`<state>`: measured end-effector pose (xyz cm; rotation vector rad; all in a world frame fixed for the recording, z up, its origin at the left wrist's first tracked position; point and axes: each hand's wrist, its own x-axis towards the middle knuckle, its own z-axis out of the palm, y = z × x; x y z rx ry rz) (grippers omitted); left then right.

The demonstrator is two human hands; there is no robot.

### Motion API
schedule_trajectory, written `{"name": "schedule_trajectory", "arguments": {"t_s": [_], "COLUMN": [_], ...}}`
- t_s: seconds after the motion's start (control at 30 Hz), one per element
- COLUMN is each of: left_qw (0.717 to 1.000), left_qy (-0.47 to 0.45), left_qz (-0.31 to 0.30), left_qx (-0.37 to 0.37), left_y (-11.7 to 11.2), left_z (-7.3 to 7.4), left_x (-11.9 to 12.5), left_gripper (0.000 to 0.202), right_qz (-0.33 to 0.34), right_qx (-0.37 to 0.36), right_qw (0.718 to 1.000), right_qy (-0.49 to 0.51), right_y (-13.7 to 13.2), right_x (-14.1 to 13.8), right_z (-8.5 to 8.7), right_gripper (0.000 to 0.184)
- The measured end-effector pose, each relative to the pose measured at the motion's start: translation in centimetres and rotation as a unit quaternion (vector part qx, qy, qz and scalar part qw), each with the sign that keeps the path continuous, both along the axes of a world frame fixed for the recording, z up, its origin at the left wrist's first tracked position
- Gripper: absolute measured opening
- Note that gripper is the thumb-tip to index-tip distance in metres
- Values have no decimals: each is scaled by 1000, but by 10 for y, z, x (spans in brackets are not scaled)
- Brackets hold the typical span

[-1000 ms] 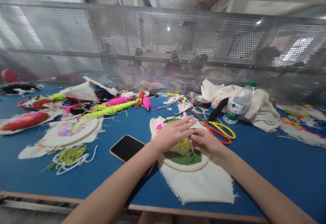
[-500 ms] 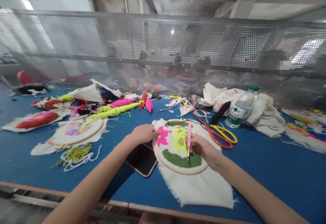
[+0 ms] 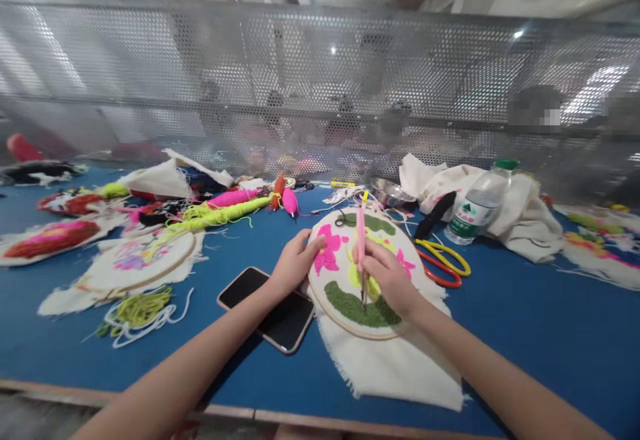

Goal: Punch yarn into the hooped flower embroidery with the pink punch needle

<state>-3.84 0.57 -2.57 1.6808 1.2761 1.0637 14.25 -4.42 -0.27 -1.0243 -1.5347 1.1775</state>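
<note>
An embroidery hoop [image 3: 336,324] holds white cloth with pink flowers, a yellow figure and green yarn patches. My left hand [image 3: 296,260] grips the hoop's left rim, thumb over the top. In my right hand [image 3: 387,273] is a pink-handled punch needle [image 3: 361,240], held nearly upright. Its metal tip meets the lower green patch [image 3: 370,310]. The right hand covers much of the yellow figure. Dark yarn lies across the hoop's upper part. Loose cloth [image 3: 400,373] with a frayed edge hangs out below the hoop.
A phone [image 3: 270,310] lies left of the hoop, partly under my left forearm. Scissors [image 3: 443,263] with red and yellow handles and a water bottle [image 3: 480,207] are at the right. A second hoop [image 3: 175,270] and yarn bundles [image 3: 220,213] lie left. A perforated metal screen [image 3: 310,73] stands behind.
The punch needle and my right hand have shifted slightly left over the green patch. My left hand has moved a little along the rim, and more of the phone shows. The view has tilted down.
</note>
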Motion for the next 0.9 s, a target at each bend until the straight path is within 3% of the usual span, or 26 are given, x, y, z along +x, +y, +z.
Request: {"name": "schedule_trajectory", "arguments": {"t_s": [0.1,0.23,0.43,0.77,0.9], "left_qw": [998,992,990,986,985], "left_qy": [2,46,82,129,139], "left_qz": [-19,-29,-14,1,6], "left_qx": [66,115,117,104,102], "left_y": [-6,-13,-15,-12,-11], "left_z": [9,18,20,19,18], "left_x": [1,1,2,1,2], "left_gripper": [33,34,33,36,36], "right_qz": [32,51,68,75,78], "right_qx": [99,118,122,230,235], "right_qw": [994,991,984,949,948], "right_qy": [-14,-45,-109,-204,-201], "right_y": [-2,-7,-11,-14,-14], "right_x": [-9,-12,-8,-5,-3], "right_z": [4,-2,-5,-6,-7], "right_gripper": [8,12,15,13,12]}}
